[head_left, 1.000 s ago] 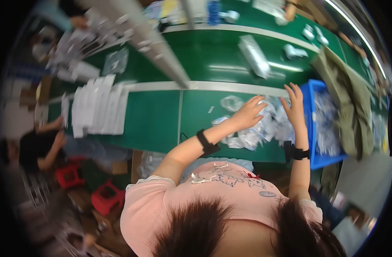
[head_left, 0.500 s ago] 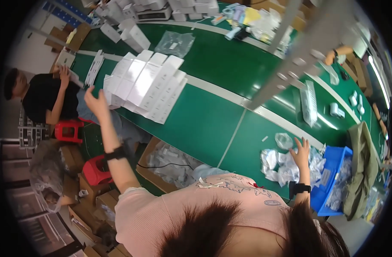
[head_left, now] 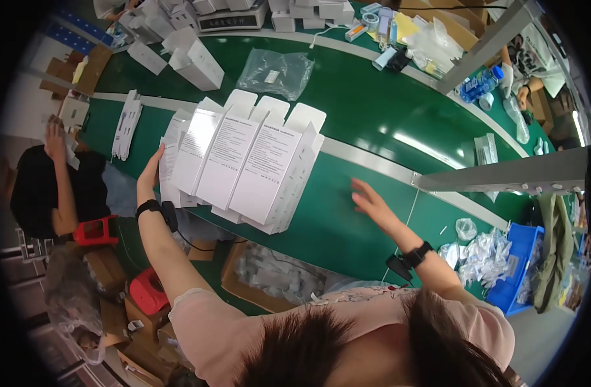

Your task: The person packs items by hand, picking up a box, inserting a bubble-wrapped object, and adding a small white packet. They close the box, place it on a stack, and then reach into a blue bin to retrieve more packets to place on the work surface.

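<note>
A pile of white cardboard boxes [head_left: 244,164] with raised end flaps rests near the front edge of the green table [head_left: 334,219]. My left hand [head_left: 151,173] is laid against the left end of this pile, its fingers extended along the outermost carton, partly hidden. To the right of the pile my right hand [head_left: 371,201] hovers over the table, fingers spread and nothing in it. Crumpled clear plastic bags [head_left: 486,255] lie beyond my right wrist, beside a blue bin [head_left: 518,267].
Flattened white cartons [head_left: 126,126] lie farther left, near a co-worker in black [head_left: 57,187]. A clear plastic bag [head_left: 275,74] and standing white boxes [head_left: 193,61] are behind the pile. A grey metal post [head_left: 502,171] juts in from the right. Below the table edge sits a carton of plastic bags [head_left: 276,274].
My left hand has come down onto the left end of the box pile. My right hand has moved left, from beside the plastic bags toward the boxes. The view has shifted too.
</note>
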A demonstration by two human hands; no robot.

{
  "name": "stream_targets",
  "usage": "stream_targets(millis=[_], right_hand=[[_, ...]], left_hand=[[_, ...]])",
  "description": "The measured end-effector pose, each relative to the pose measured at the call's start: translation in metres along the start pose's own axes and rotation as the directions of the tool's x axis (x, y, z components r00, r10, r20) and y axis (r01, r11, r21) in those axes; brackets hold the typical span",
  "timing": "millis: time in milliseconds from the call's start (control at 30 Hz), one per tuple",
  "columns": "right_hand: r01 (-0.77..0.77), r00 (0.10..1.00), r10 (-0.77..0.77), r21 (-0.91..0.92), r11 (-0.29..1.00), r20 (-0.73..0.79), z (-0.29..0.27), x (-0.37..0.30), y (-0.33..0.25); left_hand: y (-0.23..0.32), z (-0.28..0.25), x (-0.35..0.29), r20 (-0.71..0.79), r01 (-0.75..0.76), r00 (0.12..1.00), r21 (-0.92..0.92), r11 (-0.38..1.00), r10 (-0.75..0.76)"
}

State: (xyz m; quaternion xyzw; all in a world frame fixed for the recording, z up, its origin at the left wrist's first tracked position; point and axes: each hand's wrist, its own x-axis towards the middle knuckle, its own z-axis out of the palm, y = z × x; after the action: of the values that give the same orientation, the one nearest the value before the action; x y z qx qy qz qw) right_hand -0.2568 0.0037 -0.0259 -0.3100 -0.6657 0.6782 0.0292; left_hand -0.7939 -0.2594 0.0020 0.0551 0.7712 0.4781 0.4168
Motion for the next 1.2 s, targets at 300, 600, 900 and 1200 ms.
stream_targets(millis=[300, 600, 900, 1200], right_hand=[[-0.201, 0.98, 0.166, 0.61, 0.767, 0.114, 0.026, 0.015, -0.049], [-0.006, 0.922, 0.25, 0.635, 0.773, -0.296, 0.0, -0.047, -0.058], [0.298, 0.859, -0.062, 0.398, 0.868, -0.508, -0.038, -0.07, -0.062], [0.67, 0.688, -0.651, -0.064, 0.74, -0.321, -0.127, -0.202, -0.062]], left_hand=[[-0.003, 0.03, -0.013, 0.196, -0.043, 0.98, 0.28, 0.959, -0.013], [0.005, 0.172, -0.095, 0.135, 0.005, 0.984, 0.645, 0.764, -0.121], [0.019, 0.248, -0.151, 0.285, -0.045, 0.948, 0.564, 0.825, -0.143], [0.102, 0.336, -0.351, 0.269, -0.475, 0.876, 0.625, 0.62, 0.4]])
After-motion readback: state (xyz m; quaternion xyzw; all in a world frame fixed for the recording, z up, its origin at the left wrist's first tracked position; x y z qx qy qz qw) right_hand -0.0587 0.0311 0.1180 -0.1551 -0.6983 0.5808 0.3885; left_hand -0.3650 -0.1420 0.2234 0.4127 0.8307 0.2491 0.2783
